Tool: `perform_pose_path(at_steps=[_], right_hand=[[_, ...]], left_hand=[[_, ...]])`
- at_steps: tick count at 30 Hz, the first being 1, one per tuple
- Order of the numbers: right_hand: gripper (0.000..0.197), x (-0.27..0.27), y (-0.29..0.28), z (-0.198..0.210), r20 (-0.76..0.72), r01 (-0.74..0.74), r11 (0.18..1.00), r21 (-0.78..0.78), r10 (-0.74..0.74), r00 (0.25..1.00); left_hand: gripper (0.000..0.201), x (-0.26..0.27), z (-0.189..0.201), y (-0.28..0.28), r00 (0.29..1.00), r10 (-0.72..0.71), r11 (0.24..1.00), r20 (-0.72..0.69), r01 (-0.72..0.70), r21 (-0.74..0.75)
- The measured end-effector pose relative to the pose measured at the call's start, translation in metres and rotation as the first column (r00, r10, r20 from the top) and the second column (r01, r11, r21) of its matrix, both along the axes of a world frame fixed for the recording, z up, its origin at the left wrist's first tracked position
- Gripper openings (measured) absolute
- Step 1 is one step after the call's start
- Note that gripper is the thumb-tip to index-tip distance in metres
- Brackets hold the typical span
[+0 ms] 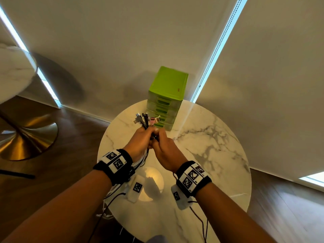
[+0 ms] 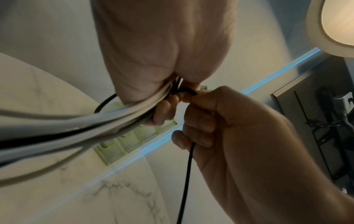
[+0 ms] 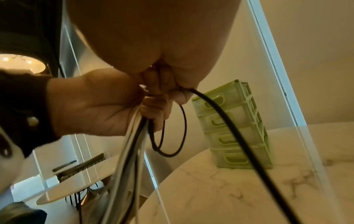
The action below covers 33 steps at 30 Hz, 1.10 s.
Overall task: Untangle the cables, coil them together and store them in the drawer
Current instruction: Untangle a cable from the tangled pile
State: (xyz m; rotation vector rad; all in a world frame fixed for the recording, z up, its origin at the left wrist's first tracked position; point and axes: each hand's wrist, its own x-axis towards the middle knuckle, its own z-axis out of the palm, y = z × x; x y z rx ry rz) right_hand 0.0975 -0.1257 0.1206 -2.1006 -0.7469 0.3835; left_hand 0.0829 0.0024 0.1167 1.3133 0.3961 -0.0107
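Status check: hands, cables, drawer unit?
Left hand grips cable bundle. Right hand pinches one black cable. Green drawer unit shut. Nothing blocking it.

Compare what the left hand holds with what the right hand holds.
The left hand grips a thick bundle of white and black cables; the right hand pinches one thin black cable. The bundle trails sideways; the single cable hangs down. Both hands meet above the table.
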Motion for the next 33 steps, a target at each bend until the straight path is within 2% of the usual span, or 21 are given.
perform_pose_path(at_steps=[2, 4, 7, 9, 11, 14, 15, 17, 18, 20, 22, 23, 25, 27, 29, 33], right_hand=[[0.012, 0.001, -0.003, -0.003, -0.068, 0.0, 0.999, 0.032, 0.002, 0.998], [0.019, 0.0, -0.014, -0.008, -0.212, -0.013, 1.0, 0.026, 0.018, 0.977], [0.036, -0.012, -0.048, -0.031, -0.455, -0.143, 0.989, -0.03, 0.114, 0.883], [0.042, -0.019, -0.072, -0.048, -0.533, -0.174, 0.985, 0.003, 0.149, 0.833], [0.046, -0.014, -0.091, -0.057, -0.565, -0.125, 0.992, -0.021, 0.091, 0.82], [0.053, 0.007, -0.111, -0.058, -0.627, -0.105, 0.979, -0.174, -0.028, 0.778], [0.058, 0.016, -0.115, -0.057, -0.635, -0.151, 0.951, -0.269, -0.057, 0.77], [0.065, 0.037, -0.12, -0.05, -0.59, -0.252, 0.831, -0.495, -0.109, 0.8], [0.064, 0.047, -0.121, -0.043, -0.51, -0.253, 0.758, -0.601, -0.12, 0.852], [0.058, 0.069, -0.118, -0.027, -0.222, -0.103, 0.677, -0.729, -0.09, 0.971], [0.05, 0.086, -0.108, -0.006, 0.033, 0.114, 0.732, -0.671, -0.124, 0.992], [0.046, 0.09, -0.099, 0.004, 0.101, 0.192, 0.783, -0.592, -0.164, 0.981], [0.039, 0.088, -0.073, 0.019, 0.142, 0.271, 0.87, -0.413, -0.232, 0.962], [0.031, 0.075, -0.044, 0.028, 0.122, 0.269, 0.929, -0.255, -0.245, 0.962], [0.021, 0.057, -0.018, 0.034, 0.102, 0.21, 0.971, -0.118, -0.198, 0.975], [0.005, 0.024, 0.013, 0.041, -0.048, 0.051, 0.991, 0.121, -0.045, 0.998]], left_hand=[[0.023, 0.007, -0.003, 0.006, 0.996, 0.084, 0.996, 0.033, -0.085, 0.02], [0.018, 0.017, -0.006, 0.018, 0.976, 0.207, 0.978, 0.061, -0.205, -0.038], [0.008, 0.028, 0.0, 0.047, 0.92, 0.381, 0.916, 0.086, -0.363, -0.173], [0.01, 0.03, 0.008, 0.062, 0.906, 0.406, 0.907, 0.123, -0.383, -0.173], [0.01, 0.029, 0.013, 0.07, 0.903, 0.391, 0.919, 0.18, -0.37, -0.138], [0.02, 0.027, 0.011, 0.069, 0.911, 0.325, 0.945, 0.253, -0.305, -0.114], [0.025, 0.028, 0.009, 0.068, 0.915, 0.308, 0.951, 0.26, -0.288, -0.112], [0.028, 0.03, 0.008, 0.067, 0.925, 0.281, 0.96, 0.257, -0.266, -0.091], [0.028, 0.029, 0.008, 0.066, 0.933, 0.259, 0.966, 0.251, -0.25, -0.069], [0.025, 0.026, 0.01, 0.061, 0.954, 0.191, 0.981, 0.231, -0.195, -0.005], [0.011, 0.02, 0.01, 0.051, 0.969, 0.1, 0.993, 0.226, -0.111, 0.033], [0.014, 0.017, 0.011, 0.045, 0.974, 0.067, 0.996, 0.215, -0.079, 0.05], [0.014, 0.013, 0.009, 0.032, 0.982, 0.014, 0.999, 0.189, -0.02, 0.032], [0.008, 0.011, 0.008, 0.02, 0.984, -0.004, 1.0, 0.175, 0.007, -0.018], [0.011, 0.009, 0.006, 0.01, 0.987, -0.006, 0.998, 0.163, 0.015, -0.053], [0.021, 0.007, 0.011, 0.004, 0.986, 0.028, 0.998, 0.165, -0.017, -0.066]])
